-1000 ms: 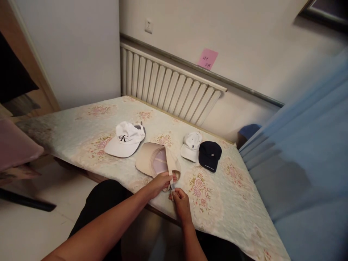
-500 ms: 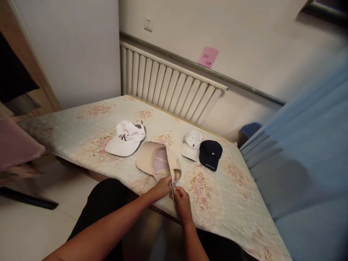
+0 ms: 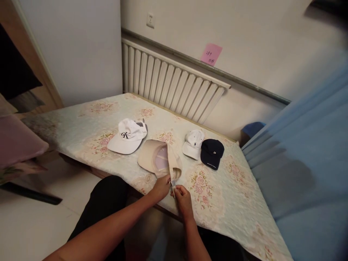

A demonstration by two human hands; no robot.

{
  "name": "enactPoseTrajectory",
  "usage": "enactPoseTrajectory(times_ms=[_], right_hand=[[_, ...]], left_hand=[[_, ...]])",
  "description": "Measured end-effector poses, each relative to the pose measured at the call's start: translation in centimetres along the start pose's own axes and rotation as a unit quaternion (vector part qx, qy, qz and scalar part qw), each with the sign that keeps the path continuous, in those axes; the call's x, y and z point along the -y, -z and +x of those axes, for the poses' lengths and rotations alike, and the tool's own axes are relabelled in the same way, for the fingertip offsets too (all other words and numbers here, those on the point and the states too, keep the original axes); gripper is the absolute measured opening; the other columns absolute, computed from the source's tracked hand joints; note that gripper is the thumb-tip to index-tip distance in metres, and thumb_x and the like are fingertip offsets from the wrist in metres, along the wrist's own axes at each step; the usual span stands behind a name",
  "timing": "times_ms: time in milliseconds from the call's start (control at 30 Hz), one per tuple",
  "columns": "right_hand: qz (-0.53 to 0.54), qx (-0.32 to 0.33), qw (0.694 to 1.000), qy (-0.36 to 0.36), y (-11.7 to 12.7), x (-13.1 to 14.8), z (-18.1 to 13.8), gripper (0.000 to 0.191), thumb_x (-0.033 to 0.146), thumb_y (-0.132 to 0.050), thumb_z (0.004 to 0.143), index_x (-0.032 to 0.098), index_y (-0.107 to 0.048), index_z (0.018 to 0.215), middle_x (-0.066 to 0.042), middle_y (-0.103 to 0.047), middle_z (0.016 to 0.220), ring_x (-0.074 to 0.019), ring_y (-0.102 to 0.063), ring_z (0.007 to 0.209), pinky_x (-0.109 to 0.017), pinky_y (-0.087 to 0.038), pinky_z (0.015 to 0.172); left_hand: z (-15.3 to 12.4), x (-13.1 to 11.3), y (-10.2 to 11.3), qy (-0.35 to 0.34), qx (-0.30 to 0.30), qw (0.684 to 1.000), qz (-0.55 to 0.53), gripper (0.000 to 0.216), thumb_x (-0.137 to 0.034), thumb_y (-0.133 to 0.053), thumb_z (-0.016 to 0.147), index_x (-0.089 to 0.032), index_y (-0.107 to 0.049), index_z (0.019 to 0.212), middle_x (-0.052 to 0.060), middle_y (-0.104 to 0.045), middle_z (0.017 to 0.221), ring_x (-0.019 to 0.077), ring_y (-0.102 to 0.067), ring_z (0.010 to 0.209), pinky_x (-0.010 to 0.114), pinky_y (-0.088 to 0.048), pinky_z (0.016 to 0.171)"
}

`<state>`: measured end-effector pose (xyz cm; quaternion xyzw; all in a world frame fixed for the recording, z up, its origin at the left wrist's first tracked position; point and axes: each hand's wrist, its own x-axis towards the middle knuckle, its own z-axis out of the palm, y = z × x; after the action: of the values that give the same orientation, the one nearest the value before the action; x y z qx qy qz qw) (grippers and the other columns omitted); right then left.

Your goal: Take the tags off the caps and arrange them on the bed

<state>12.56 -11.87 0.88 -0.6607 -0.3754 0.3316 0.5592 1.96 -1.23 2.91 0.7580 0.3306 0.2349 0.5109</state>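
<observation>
We had the beige cap (image 3: 161, 159) at the near edge of the flowered cover (image 3: 228, 203), its hollow side showing. Our left hand (image 3: 162, 186) was closed on its back by the strap (image 3: 173, 183), while our right hand (image 3: 182, 197) pinched that strap (thumb against fingertips). A white cap (image 3: 131, 135) lay left; to the right, a smaller white cap (image 3: 193, 143) sat beside a navy cap (image 3: 212, 154).

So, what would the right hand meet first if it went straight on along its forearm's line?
Probably the back of the beige cap, beyond the strap by the right hand; the left hand lies close alongside, and depth is unclear.
</observation>
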Motion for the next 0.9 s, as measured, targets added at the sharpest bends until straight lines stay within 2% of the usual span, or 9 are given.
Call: enactPoseTrajectory(times_ms=[167,300,433,533,600,800,900], right_hand=[[0.001,0.002,1.000,0.002,0.0,0.1,-0.1,0.016,0.035,-0.056,0.078,0.020,-0.060,0.074,0.002,-0.062,0.064,-0.0159,-0.054,0.065,-0.026,-0.039,0.066],[0.005,0.002,1.000,-0.003,0.0,0.1,-0.1,0.016,0.035,-0.056,0.078,0.020,-0.061,0.076,0.001,-0.063,0.065,-0.0161,-0.055,0.065,-0.026,-0.040,0.066],[0.009,-0.004,1.000,-0.014,-0.1,0.1,0.0,0.018,0.037,-0.057,0.077,0.019,-0.062,0.078,0.000,-0.064,0.065,-0.0168,-0.056,0.064,-0.026,-0.040,0.064],[0.010,-0.009,1.000,-0.018,-0.1,0.0,0.0,0.019,0.038,-0.058,0.077,0.019,-0.062,0.078,0.000,-0.064,0.065,-0.0170,-0.056,0.064,-0.026,-0.040,0.064],[0.011,-0.010,1.000,-0.018,-0.1,0.0,0.0,0.018,0.037,-0.058,0.077,0.019,-0.063,0.077,0.000,-0.064,0.065,-0.0170,-0.057,0.065,-0.027,-0.040,0.065],[0.029,0.006,0.999,-0.017,0.2,0.0,-0.1,0.017,0.036,-0.060,0.077,0.020,-0.063,0.078,0.001,-0.064,0.064,-0.0167,-0.055,0.063,-0.027,-0.040,0.064],[0.049,0.020,0.998,-0.015,0.4,0.0,0.0,0.017,0.037,-0.059,0.077,0.020,-0.063,0.076,0.001,-0.064,0.066,-0.0159,-0.053,0.063,-0.026,-0.039,0.065]], left_hand=[[0.1,-0.2,-0.2,0.011,0.010,0.999,-0.035,0.026,-0.005,-0.044,0.071,-0.017,-0.061,0.088,0.001,-0.068,0.082,0.0164,-0.062,0.081,0.024,-0.047,0.074],[-0.2,-0.6,0.0,-0.020,0.041,0.998,-0.051,0.035,0.000,-0.040,0.070,-0.016,-0.059,0.094,0.002,-0.068,0.086,0.0146,-0.062,0.080,0.023,-0.048,0.074],[-0.9,0.3,0.7,-0.084,0.009,0.994,0.073,0.032,-0.004,-0.041,0.076,-0.017,-0.060,0.098,0.006,-0.067,0.097,0.0187,-0.061,0.092,0.031,-0.047,0.086],[-1.4,1.4,1.1,-0.156,-0.002,0.972,0.173,0.035,-0.004,-0.042,0.076,-0.016,-0.060,0.104,0.010,-0.064,0.109,0.0224,-0.055,0.109,0.039,-0.039,0.099],[-1.5,1.8,1.3,-0.182,0.000,0.960,0.212,0.036,-0.005,-0.043,0.078,-0.017,-0.059,0.108,0.010,-0.063,0.112,0.0228,-0.051,0.114,0.042,-0.035,0.103],[-0.9,1.4,1.4,-0.144,0.052,0.942,0.297,0.023,-0.015,-0.041,0.087,-0.015,-0.063,0.093,0.011,-0.067,0.090,0.0236,-0.060,0.089,0.036,-0.041,0.088],[-0.8,0.8,1.7,-0.107,0.056,0.949,0.291,0.023,-0.018,-0.041,0.088,-0.017,-0.064,0.091,0.009,-0.067,0.084,0.0230,-0.062,0.082,0.032,-0.042,0.076]])
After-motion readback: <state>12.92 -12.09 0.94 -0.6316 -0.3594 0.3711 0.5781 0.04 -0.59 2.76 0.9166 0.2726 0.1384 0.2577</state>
